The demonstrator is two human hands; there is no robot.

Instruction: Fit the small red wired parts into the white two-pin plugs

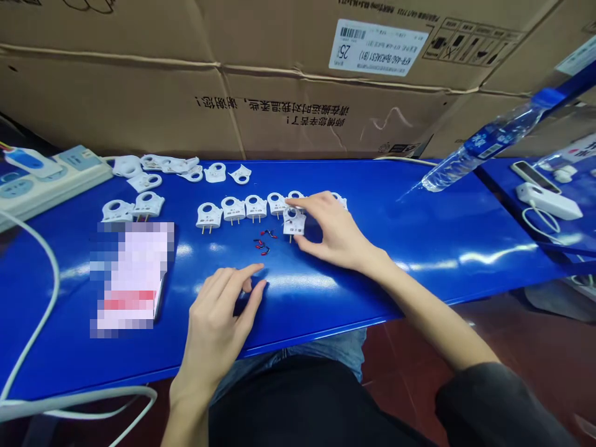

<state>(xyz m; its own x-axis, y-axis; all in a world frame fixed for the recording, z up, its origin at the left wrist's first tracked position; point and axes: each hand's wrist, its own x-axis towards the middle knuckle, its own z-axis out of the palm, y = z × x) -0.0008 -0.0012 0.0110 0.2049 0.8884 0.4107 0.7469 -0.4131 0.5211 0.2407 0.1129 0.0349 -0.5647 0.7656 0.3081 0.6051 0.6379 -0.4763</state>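
Note:
My right hand [328, 230] grips a white two-pin plug housing [294, 225] by its side edges, between thumb and fingertips. The housing has a round ring on top, and its metal pins point down. Behind it, more white plug housings [233, 210] stand in a row on the blue table, some partly covered by my right hand. Small red and black wires [265, 243] lie in front of the row. My left hand [223, 310] hovers near these wires, index finger and thumb apart, with nothing visible between them.
Loose white shell parts [215, 172] lie at the back left. A phone with a blurred screen [135, 273] rests left of my left hand, by a power strip [51, 180] with white cables. A water bottle [488, 146] leans at right. Cardboard boxes [279, 112] wall the table's back.

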